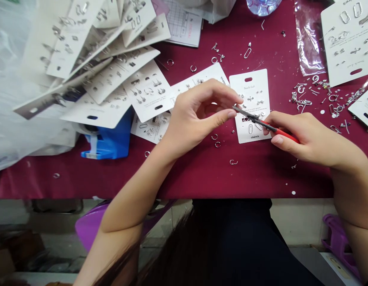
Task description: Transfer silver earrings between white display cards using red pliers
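Observation:
My right hand [303, 137] grips pliers [273, 126] with red handles and dark jaws, pointing up and to the left. The jaw tips reach between the thumb and fingertips of my left hand [201, 111], which is curled in a pinch. Whatever small piece it may hold is too small to make out. Beneath the pliers lies a white earring card [249, 85] bearing several small silver earrings. Another earring card [215, 75] sits behind my left hand, partly covered by it.
Earring cards [145, 91] are heaped at the left beside a blue tape dispenser [112, 139]. Loose silver earrings [332, 97] are scattered on the maroon tablecloth [261, 174]. At the upper right are a clear plastic bag [310, 43] and another card [347, 43].

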Demonstrator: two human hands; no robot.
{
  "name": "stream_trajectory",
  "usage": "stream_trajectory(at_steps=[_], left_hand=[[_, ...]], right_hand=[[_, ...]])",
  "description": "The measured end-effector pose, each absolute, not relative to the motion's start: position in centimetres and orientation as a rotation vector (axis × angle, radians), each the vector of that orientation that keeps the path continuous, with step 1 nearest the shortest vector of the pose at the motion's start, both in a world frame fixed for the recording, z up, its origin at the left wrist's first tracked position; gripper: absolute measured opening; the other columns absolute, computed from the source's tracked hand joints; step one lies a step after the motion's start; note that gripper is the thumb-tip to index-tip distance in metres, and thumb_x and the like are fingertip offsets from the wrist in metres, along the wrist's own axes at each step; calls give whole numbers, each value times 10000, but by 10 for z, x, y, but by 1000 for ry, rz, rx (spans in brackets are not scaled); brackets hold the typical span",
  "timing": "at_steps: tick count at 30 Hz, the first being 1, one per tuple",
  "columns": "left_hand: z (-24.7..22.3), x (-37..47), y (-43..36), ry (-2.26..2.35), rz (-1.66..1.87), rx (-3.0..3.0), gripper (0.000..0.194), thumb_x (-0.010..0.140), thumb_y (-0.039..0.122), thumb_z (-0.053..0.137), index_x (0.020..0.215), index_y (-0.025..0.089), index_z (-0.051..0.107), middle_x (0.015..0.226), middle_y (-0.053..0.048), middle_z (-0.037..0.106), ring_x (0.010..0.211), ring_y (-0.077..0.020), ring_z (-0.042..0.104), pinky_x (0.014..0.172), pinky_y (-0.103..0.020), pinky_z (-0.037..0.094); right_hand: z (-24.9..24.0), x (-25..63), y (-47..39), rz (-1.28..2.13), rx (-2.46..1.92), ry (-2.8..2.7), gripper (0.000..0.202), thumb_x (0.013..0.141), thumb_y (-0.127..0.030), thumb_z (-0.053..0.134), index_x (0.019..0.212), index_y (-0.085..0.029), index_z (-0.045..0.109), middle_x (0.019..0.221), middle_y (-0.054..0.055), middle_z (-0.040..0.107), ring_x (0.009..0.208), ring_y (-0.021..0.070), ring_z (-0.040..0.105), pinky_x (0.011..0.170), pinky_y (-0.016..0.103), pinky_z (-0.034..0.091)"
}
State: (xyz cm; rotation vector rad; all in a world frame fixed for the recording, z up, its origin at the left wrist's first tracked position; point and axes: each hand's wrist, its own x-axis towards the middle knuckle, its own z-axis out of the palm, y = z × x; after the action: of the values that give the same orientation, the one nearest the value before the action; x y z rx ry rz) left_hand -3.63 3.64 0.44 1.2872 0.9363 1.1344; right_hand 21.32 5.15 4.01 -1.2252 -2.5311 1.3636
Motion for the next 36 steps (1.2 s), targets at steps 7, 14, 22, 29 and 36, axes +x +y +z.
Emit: stream_trajectory(at_steps=[7,14,22,29,36], left_hand=[[2,-37,36,913,1144,1339,200,779,262,831,934,188,729,933,8,739,853,-111,676,759,-197,569],[3,-33,34,956,1170,1197,181,745,286,852,845,188,738,839,-14,688,807,-135,698,764,-263,604],[10,-37,36,792,992,1188,314,857,494,712,826,181,703,698,-2,655,622,-96,638,619,-233,563],[6,-32,26,631,816,1062,395,897,574,633,753,207,606,600,14,542,473,-77,473,459,-234,427],[-2,-27,21,611,1053,1305,278,983,481,537,815,264,582,595,34,463,473,-72,410,447,-210,406]], right_hand=[[40,213,51,1393,-1206,-2528,498,967,-665,375,866,-199,516,591,-31,471,489,120,409,550,275,304],[37,212,50,1532,-1141,-2514,610,976,-719,235,840,-188,503,641,0,505,536,129,418,560,287,339],[39,217,49,1723,-1045,-2443,562,978,-703,290,858,-197,503,686,11,549,552,132,436,556,294,333],[42,217,46,1754,-938,-2455,534,997,-665,309,907,-185,524,696,6,567,534,118,459,553,282,348],[42,211,41,1919,-842,-2300,615,993,-697,246,857,-168,526,616,-8,477,520,110,387,518,270,320]])
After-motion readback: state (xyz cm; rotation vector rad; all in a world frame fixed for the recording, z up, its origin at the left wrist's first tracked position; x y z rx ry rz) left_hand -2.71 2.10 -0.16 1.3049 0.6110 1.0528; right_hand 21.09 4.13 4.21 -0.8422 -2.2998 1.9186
